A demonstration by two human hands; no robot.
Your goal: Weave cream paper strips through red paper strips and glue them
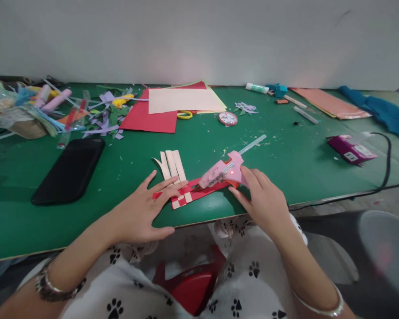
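My left hand lies flat with fingers spread, pressing down on a weave of red and cream paper strips near the table's front edge. My right hand grips a pink hot glue gun, whose nozzle points left onto the red strips. A clear glue stick sticks out of the gun's back. Three cream strips fan out behind the weave.
A black phone lies to the left on the green table. Paper scraps, red and cream sheets, yellow scissors, a round tape, a purple box and a black cable lie about.
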